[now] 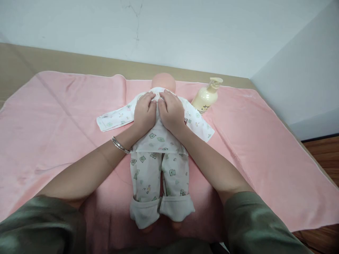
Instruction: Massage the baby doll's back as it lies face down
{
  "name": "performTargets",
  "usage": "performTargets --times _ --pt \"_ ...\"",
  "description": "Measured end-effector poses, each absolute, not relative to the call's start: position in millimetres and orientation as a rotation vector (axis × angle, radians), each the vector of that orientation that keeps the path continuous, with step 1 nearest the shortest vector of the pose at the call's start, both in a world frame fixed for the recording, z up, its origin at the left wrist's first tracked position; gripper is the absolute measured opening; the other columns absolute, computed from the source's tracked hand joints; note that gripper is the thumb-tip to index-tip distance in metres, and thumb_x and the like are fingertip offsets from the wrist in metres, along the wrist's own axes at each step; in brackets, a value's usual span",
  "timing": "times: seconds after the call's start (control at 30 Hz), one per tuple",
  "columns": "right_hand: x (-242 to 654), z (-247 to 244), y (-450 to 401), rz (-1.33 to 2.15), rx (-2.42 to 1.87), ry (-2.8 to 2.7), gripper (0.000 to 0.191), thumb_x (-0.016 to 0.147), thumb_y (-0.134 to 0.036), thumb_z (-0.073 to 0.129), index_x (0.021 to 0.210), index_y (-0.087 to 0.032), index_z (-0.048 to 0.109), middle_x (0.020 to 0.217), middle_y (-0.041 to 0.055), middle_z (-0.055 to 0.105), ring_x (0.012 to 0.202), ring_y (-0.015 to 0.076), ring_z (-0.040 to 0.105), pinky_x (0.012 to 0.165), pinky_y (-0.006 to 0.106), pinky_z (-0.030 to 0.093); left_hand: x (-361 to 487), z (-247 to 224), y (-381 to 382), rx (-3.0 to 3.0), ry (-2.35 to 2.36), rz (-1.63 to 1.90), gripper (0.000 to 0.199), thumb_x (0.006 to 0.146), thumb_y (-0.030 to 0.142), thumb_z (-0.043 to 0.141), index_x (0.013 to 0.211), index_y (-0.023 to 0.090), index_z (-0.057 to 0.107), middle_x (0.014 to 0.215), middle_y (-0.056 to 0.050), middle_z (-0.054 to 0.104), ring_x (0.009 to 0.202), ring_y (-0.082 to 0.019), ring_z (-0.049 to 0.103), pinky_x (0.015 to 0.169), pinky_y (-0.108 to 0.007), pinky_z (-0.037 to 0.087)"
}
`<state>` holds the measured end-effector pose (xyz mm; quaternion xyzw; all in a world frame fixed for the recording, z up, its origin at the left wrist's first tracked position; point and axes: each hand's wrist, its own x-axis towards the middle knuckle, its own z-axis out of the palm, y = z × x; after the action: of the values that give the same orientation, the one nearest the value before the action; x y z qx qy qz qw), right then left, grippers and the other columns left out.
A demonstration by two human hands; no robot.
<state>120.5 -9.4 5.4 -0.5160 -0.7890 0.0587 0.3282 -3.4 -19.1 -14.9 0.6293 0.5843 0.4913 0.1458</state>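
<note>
A baby doll [163, 82] in a white patterned top [159, 138] and matching trousers [174, 173] lies face down or with its face hidden, head toward the wall. My left hand [145, 110] rests flat on the upper part of the top, a silver bangle on its wrist. Beside it, my right hand [171, 110] lies on the top too, the thumbs close together. Neither hand grips anything visible; the fingers are laid out over the cloth. Both sleeves spread out sideways, and the trouser cuffs are folded up above the feet.
A pink blanket [66, 116] covers most of the wooden table [79, 58]. To the right of the doll's head stands a cream pump bottle [206, 98]. A white wall [185, 38] rises behind the table.
</note>
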Motion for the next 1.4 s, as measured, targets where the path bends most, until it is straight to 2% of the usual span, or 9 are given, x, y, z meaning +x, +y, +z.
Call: performTargets --times 0.13,0.33,0.53,0.67,0.87,1.0,1.17,1.27,1.4 --pt "122 6 -9 0.166 -1.376 -2.100 0.045 0.101 -0.026 0.041 0.138 -0.012 0.062 0.152 0.0097 0.059 0.148 0.0242 0.049 0.129 0.044 0.037 -3 -16 -17 1.755 1.763 1.410 0.039 0.089 0.023 0.047 0.120 0.015 0.069 0.143 -0.013 0.065 0.142 -0.026 0.054 0.130 -0.045 0.038" --pt "121 5 -9 0.135 -1.377 -2.144 0.047 0.097 -0.022 0.045 0.140 -0.011 0.061 0.155 0.0101 0.056 0.149 0.0272 0.047 0.130 0.045 0.036 -2 -13 -19 1.784 1.750 1.389 0.041 0.088 0.025 0.044 0.120 0.014 0.069 0.132 -0.012 0.071 0.127 -0.026 0.062 0.119 -0.044 0.048" --pt "122 6 -8 0.146 -1.371 -2.141 0.046 0.095 -0.018 0.047 0.139 -0.011 0.062 0.153 0.0101 0.058 0.148 0.0265 0.048 0.129 0.045 0.037 -8 -12 -21 1.912 1.804 1.282 0.043 0.091 0.030 0.043 0.122 0.015 0.069 0.130 -0.011 0.072 0.124 -0.026 0.063 0.116 -0.042 0.047" --pt "121 10 -13 0.134 -1.429 -2.187 0.049 0.096 -0.017 0.045 0.142 -0.010 0.059 0.158 0.0118 0.052 0.153 0.0277 0.043 0.132 0.047 0.032 -10 -11 -21 1.923 1.807 1.283 0.045 0.091 0.031 0.043 0.123 0.015 0.070 0.131 -0.010 0.072 0.125 -0.025 0.063 0.117 -0.040 0.047" --pt "119 17 -57 0.046 -1.408 -2.364 0.057 0.102 -0.023 0.037 0.156 -0.002 0.041 0.169 0.0202 0.031 0.162 0.0345 0.024 0.136 0.055 0.021 -10 -12 -21 1.882 1.764 1.323 0.043 0.089 0.026 0.043 0.120 0.015 0.070 0.130 -0.012 0.072 0.124 -0.026 0.064 0.116 -0.042 0.048" --pt "121 19 -68 0.072 -1.343 -2.435 0.059 0.101 -0.021 0.037 0.157 -0.002 0.039 0.170 0.0190 0.030 0.163 0.0327 0.021 0.136 0.055 0.019 -11 -15 -20 1.835 1.747 1.364 0.041 0.088 0.021 0.042 0.117 0.019 0.071 0.128 -0.009 0.073 0.124 -0.024 0.064 0.116 -0.040 0.049" --pt "134 22 -32 0.271 -1.304 -2.443 0.058 0.101 -0.028 0.039 0.156 -0.012 0.043 0.171 0.0109 0.030 0.163 0.0277 0.022 0.137 0.056 0.015 -12 -14 -20 1.849 1.726 1.349 0.038 0.089 0.023 0.043 0.115 0.021 0.071 0.125 -0.007 0.074 0.122 -0.025 0.064 0.114 -0.043 0.049" --pt "142 20 -14 0.316 -1.351 -2.377 0.062 0.103 -0.039 0.040 0.158 -0.012 0.039 0.171 0.0118 0.028 0.163 0.0304 0.022 0.135 0.060 0.017 -12 -14 -19 1.858 1.730 1.330 0.040 0.088 0.022 0.043 0.118 0.020 0.070 0.128 -0.008 0.072 0.124 -0.026 0.062 0.116 -0.044 0.048" --pt "143 17 -11 0.286 -1.389 -2.351 0.063 0.104 -0.040 0.041 0.159 -0.010 0.037 0.172 0.0125 0.027 0.163 0.0322 0.021 0.134 0.059 0.017 -11 -14 -19 1.848 1.733 1.348 0.040 0.088 0.023 0.044 0.118 0.020 0.069 0.129 -0.008 0.072 0.124 -0.025 0.062 0.117 -0.043 0.048"
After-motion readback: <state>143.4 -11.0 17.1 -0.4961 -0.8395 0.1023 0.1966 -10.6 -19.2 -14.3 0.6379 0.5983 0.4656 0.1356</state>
